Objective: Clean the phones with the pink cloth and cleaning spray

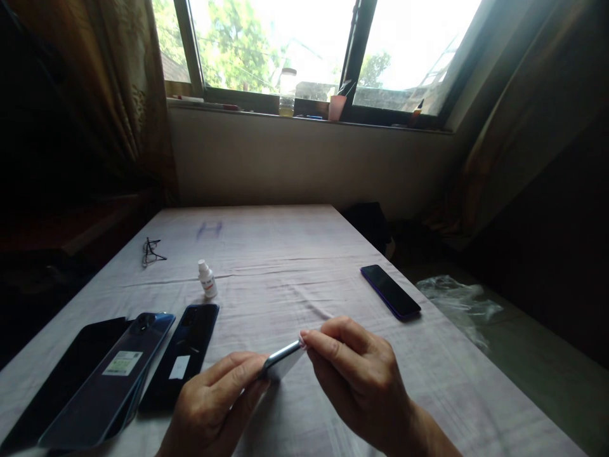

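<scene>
- Phone [285, 363] sits tilted above the table [280, 244], between both hands
- left hand [216, 397] pinches one end, right hand [364, 368] pinches the other
- could slip if either pinch loosens imo

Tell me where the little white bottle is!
In the head view, the white bottle stands on the pale cloth, left of centre, just beyond the dark phone with the white sticker.

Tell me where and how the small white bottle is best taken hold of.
I would grip the small white bottle around its body, below the cap, coming from the right. It stands upright and its body looks wider than the cap, so that should hold more steadily. A dark phone lies close on its near side, so coming from there may be awkward.
</scene>
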`<action>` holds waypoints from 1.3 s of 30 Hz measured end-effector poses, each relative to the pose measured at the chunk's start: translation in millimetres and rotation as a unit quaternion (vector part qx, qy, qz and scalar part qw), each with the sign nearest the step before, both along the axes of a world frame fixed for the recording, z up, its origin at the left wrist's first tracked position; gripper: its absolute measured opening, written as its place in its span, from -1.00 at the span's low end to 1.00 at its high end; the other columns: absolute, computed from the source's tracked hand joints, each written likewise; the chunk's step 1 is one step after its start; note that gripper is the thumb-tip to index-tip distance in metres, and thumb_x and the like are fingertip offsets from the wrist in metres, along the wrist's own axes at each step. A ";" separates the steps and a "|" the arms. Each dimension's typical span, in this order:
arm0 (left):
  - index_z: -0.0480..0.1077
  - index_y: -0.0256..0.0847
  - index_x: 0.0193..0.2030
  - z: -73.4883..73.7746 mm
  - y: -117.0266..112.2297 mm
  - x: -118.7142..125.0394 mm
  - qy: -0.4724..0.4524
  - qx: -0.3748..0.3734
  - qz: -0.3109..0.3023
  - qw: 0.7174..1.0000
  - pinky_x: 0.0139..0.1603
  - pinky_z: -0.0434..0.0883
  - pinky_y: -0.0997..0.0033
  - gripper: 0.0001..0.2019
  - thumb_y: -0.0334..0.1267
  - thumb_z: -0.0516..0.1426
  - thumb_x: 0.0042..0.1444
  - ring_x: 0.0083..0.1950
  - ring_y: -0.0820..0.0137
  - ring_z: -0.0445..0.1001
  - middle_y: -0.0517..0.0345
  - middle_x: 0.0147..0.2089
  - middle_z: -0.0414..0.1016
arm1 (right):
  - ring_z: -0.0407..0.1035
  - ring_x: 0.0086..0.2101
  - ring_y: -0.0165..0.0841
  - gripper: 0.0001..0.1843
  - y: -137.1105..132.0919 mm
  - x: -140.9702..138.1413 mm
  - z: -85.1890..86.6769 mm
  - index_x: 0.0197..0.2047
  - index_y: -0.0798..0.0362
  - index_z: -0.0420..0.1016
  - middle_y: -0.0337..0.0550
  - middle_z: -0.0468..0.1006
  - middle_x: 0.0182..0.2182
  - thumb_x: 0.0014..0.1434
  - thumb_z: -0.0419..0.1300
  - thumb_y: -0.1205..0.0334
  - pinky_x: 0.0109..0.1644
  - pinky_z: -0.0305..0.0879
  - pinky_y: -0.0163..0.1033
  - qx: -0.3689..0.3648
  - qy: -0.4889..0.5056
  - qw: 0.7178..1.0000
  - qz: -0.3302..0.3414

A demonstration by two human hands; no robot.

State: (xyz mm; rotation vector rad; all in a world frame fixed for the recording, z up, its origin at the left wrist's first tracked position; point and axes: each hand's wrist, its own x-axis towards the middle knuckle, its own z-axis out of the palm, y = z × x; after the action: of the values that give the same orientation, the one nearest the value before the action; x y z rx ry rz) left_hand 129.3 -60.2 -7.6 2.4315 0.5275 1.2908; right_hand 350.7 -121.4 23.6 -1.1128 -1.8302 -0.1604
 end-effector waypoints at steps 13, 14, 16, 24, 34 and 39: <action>0.47 -0.18 0.12 7.7 -1.7 10.1 0.039 -0.009 -0.003 0.999 -0.12 0.57 0.58 -0.75 -0.41 0.07 0.39 -0.11 0.39 0.65 0.02 -0.08 0.63 | 0.42 -0.40 -0.38 -0.66 -1.8 1.0 4.5 0.06 0.06 0.53 -0.11 0.51 -0.34 0.27 0.17 0.52 -0.35 0.41 -0.29 -0.023 0.024 0.999 0.028; 0.47 -0.18 0.13 7.6 -1.6 10.8 0.043 -0.009 -0.006 0.999 -0.11 0.56 0.58 -0.74 -0.41 0.07 0.39 -0.11 0.40 0.65 0.02 -0.08 0.63 | 0.42 -0.40 -0.38 -0.66 -2.1 1.4 4.4 0.06 0.06 0.53 -0.12 0.51 -0.34 0.28 0.17 0.52 -0.35 0.41 -0.29 -0.026 0.028 0.999 0.033; 0.46 -0.18 0.13 7.1 -1.7 11.8 0.044 -0.009 -0.008 0.999 -0.12 0.56 0.59 -0.74 -0.41 0.07 0.39 -0.12 0.41 0.64 0.03 -0.08 0.63 | 0.42 -0.38 -0.39 -0.66 -2.6 4.6 2.2 0.06 0.05 0.53 -0.12 0.51 -0.33 0.28 0.17 0.52 -0.35 0.42 -0.30 -0.030 0.037 0.998 0.035; 0.44 -0.16 0.12 16.4 1.6 18.0 0.067 0.004 -0.007 0.998 -0.14 0.53 0.62 -0.76 -0.39 0.06 0.41 -0.16 0.46 0.63 0.11 -0.11 0.61 | 0.47 -0.34 -0.38 -0.66 -5.6 19.3 -8.0 0.06 0.07 0.53 -0.10 0.52 -0.30 0.28 0.17 0.54 -0.29 0.47 -0.30 -0.033 0.050 0.998 0.008; 0.46 -0.19 -0.11 28.5 -4.3 37.5 0.202 0.125 0.072 0.969 -0.40 0.49 0.50 -0.69 -0.31 -0.11 0.47 -0.41 0.41 0.57 0.19 -0.35 0.55 | 0.48 -0.33 -0.38 -0.68 -4.2 12.9 -26.3 0.04 0.03 0.55 -0.13 0.53 -0.30 0.29 0.16 0.51 -0.28 0.48 -0.31 -0.058 0.121 0.991 0.027; 0.46 -0.17 -0.16 22.6 -1.1 51.1 0.226 0.138 0.087 0.960 -0.43 0.46 0.41 -0.65 -0.32 -0.14 0.47 -0.44 0.35 0.55 0.19 -0.39 0.51 | 0.47 -0.34 -0.39 -0.67 -4.0 18.9 -34.3 0.05 0.01 0.54 -0.14 0.53 -0.30 0.30 0.17 0.50 -0.30 0.46 -0.32 -0.056 0.141 0.988 0.021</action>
State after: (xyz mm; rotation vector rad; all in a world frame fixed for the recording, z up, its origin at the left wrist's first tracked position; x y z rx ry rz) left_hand 180.4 -61.3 15.0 2.9961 0.7332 0.9104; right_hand 369.6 -125.5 -10.7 -1.1125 -1.6224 0.1223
